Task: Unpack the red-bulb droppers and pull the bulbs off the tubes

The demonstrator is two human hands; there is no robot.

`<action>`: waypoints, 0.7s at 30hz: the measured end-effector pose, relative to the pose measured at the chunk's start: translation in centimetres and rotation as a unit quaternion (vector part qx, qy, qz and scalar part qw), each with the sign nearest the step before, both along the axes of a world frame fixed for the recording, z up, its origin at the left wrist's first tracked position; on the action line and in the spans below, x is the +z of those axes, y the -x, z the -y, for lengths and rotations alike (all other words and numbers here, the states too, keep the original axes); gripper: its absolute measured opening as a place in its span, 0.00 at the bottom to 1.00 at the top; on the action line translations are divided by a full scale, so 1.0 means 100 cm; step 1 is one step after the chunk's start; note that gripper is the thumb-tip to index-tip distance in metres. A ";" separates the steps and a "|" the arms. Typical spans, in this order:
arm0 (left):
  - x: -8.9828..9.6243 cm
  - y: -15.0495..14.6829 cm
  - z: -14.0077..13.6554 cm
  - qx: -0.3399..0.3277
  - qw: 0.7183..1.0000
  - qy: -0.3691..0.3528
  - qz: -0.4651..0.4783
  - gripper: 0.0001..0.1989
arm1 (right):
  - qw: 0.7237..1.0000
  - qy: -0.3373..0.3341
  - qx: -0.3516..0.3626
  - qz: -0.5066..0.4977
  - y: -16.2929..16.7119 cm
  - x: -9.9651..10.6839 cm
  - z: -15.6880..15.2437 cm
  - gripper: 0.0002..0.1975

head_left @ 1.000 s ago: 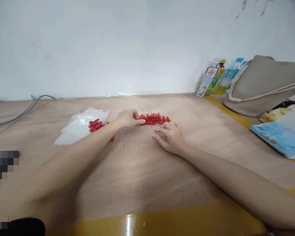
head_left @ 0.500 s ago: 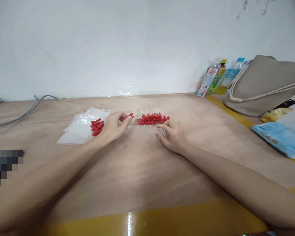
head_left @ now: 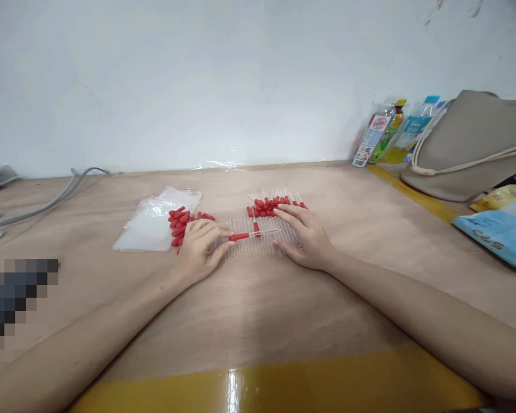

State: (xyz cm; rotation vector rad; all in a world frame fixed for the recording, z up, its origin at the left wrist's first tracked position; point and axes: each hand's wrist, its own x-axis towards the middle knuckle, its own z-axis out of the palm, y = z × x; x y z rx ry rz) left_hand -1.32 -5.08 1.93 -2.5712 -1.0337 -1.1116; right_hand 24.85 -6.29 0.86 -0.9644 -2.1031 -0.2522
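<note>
My left hand (head_left: 204, 246) is closed, thumb and fingers at the end of a dropper (head_left: 239, 236) with a red rubber bulb. Its clear tube points right, across a row of clear glass tubes (head_left: 236, 248) on the table. Another red-bulbed dropper (head_left: 257, 229) lies on the row, its tube pointing away from me. My right hand (head_left: 309, 238) rests at the row's right end, fingers and thumb apart, nothing visibly held. Just beyond its fingertips is a pile of red-bulbed droppers (head_left: 266, 206). Loose red rubber bulbs (head_left: 178, 221) lie beside my left hand, partly hidden by it.
Clear plastic bags (head_left: 140, 229) lie left of the bulbs. A grey cable (head_left: 47, 205) runs along the left. On the right are a drink carton (head_left: 371, 140), bottles (head_left: 415, 129), a grey-beige bag (head_left: 460, 143) and a blue packet (head_left: 494, 238). Yellow tape (head_left: 284, 378) crosses the front.
My left hand has come nearer to me, from behind the row to its left end, with a dropper now showing in it. A second dropper now lies on the row. My right fingers have spread.
</note>
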 end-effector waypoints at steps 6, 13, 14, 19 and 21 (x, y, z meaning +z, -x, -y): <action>0.001 -0.009 0.001 -0.029 0.999 -0.010 -0.023 0.04 | 0.998 -0.033 0.025 0.037 0.010 0.001 0.000 0.15; 0.005 -0.021 0.006 -0.027 0.998 -0.005 -0.064 0.15 | 0.998 -0.051 0.042 0.015 0.019 -0.001 -0.003 0.08; 0.005 -0.023 0.007 -0.031 0.996 -0.004 -0.078 0.16 | 0.997 -0.055 0.048 0.017 0.020 -0.001 -0.003 0.08; 0.001 -0.031 0.008 -0.033 0.995 -0.018 -0.087 0.09 | 0.995 -0.064 0.077 0.019 0.026 -0.002 -0.001 0.07; 0.000 -0.031 0.008 -0.038 0.995 -0.030 -0.085 0.08 | 0.995 -0.060 0.082 0.020 0.027 -0.003 -0.001 0.08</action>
